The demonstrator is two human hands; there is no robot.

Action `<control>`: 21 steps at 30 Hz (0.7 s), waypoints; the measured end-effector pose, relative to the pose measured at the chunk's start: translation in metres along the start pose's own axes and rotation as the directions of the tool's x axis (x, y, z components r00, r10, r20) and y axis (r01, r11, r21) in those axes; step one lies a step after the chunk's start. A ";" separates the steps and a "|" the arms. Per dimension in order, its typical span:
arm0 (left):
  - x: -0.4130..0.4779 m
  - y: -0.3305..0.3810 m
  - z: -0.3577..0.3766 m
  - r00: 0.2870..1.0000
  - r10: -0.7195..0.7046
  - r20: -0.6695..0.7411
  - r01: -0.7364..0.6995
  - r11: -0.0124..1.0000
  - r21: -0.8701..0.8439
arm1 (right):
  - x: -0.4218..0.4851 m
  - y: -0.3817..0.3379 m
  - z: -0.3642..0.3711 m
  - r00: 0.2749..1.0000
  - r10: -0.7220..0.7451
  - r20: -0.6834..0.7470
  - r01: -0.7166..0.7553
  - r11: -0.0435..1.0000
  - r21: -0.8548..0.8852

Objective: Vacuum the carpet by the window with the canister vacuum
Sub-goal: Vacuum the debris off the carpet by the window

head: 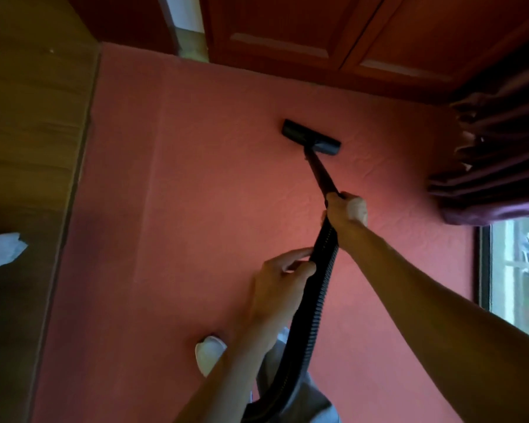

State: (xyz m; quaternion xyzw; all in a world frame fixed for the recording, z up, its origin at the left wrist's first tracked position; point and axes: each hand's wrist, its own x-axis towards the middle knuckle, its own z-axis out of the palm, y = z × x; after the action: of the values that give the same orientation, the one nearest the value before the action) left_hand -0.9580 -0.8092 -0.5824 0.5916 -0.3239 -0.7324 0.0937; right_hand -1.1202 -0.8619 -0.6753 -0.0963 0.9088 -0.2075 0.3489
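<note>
Remotely, I am working the canister vacuum's floor head over the red carpet, where it is sitting flat near the carpet's far edge, below the wooden cabinet and left of the curtain and window. My right hand is curling tightly round the lower end of the black wand. My left hand is pinching the ribbed hose just beneath. I am judging the wand stiff and light, best steered from that joint, and the hose soft and floppy, needing support. Everything is showing matte black.
</note>
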 end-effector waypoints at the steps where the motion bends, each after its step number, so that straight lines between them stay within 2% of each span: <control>1: -0.007 -0.007 0.004 1.000 -0.005 0.020 0.005 1.000 0.008 | 0.008 0.021 -0.003 1.000 0.012 0.005 -0.012 1.000 0.016; 5: -0.037 -0.024 0.011 1.000 -0.017 0.012 0.017 1.000 0.020 | -0.021 0.055 -0.024 0.996 0.066 0.054 -0.068 0.997 0.040; 8: -0.056 -0.031 0.006 0.994 -0.101 0.028 0.102 0.994 -0.035 | -0.056 0.067 -0.034 0.991 0.099 0.088 -0.106 0.991 0.079; 13: -0.080 -0.048 -0.003 0.987 -0.155 0.040 0.155 0.988 -0.008 | -0.095 0.087 -0.038 0.972 0.181 0.148 -0.206 0.962 0.177; 16: -0.089 -0.060 -0.007 0.984 -0.175 0.016 0.175 0.984 0.018 | -0.106 0.101 -0.031 0.961 0.210 0.180 -0.238 0.960 0.150; 21: -0.086 -0.071 -0.014 0.975 -0.218 -0.033 0.217 0.975 -0.041 | -0.092 0.118 0.001 0.958 0.203 0.201 -0.230 0.965 0.124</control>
State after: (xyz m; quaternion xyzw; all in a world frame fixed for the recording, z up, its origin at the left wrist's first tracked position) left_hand -0.9030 -0.7146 -0.5563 0.6350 -0.2417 -0.7331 0.0302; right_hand -1.0550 -0.7270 -0.6737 0.0107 0.8596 -0.2241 0.4591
